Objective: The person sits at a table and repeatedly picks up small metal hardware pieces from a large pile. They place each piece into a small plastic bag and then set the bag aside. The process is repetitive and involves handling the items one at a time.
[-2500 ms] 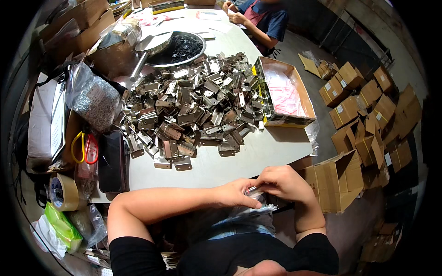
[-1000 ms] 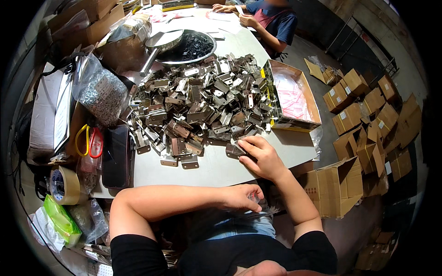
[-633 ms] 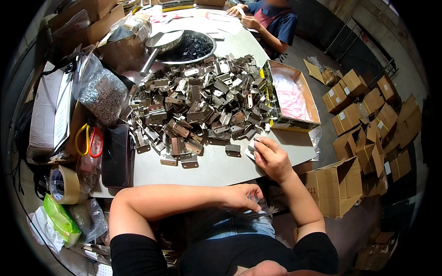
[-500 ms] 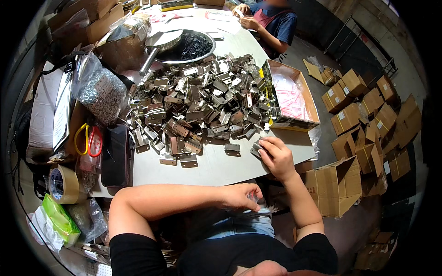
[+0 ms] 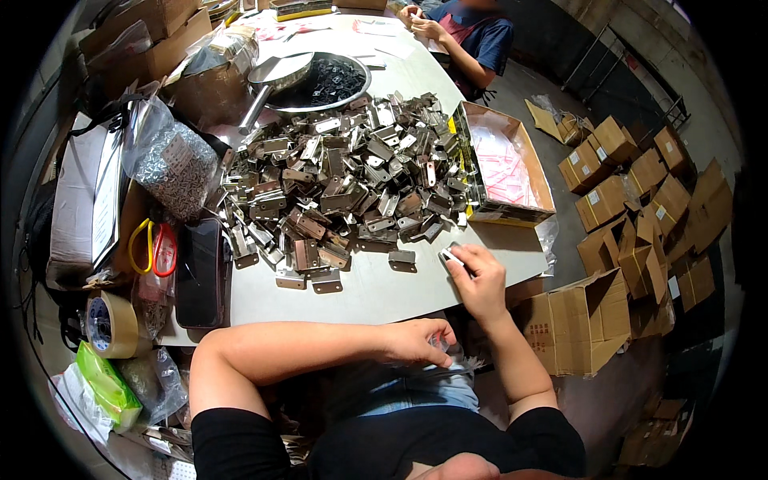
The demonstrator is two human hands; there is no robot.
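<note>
My right hand (image 5: 478,280) is closed around a small metal bracket (image 5: 449,254) at the right front part of the table; the fingers cover most of it. Held low at the table's near edge, my left hand (image 5: 418,341) has its fingers curled on a clear plastic bag (image 5: 438,342). A big heap of metal brackets (image 5: 344,188) spreads over the middle of the white table (image 5: 376,296). One loose bracket (image 5: 402,258) lies between the heap and my right hand.
Right of the heap stands an open carton (image 5: 512,172) with pink-printed bags. Behind it is a metal bowl (image 5: 364,90) of black parts with a scoop (image 5: 258,108). Scissors (image 5: 163,250), a dark phone-like case (image 5: 200,276) and tape (image 5: 120,324) are left. Another person (image 5: 480,44) works opposite.
My right hand has drawn slightly back toward me, and the bracket in it is now tilted. My left hand stays in place.
</note>
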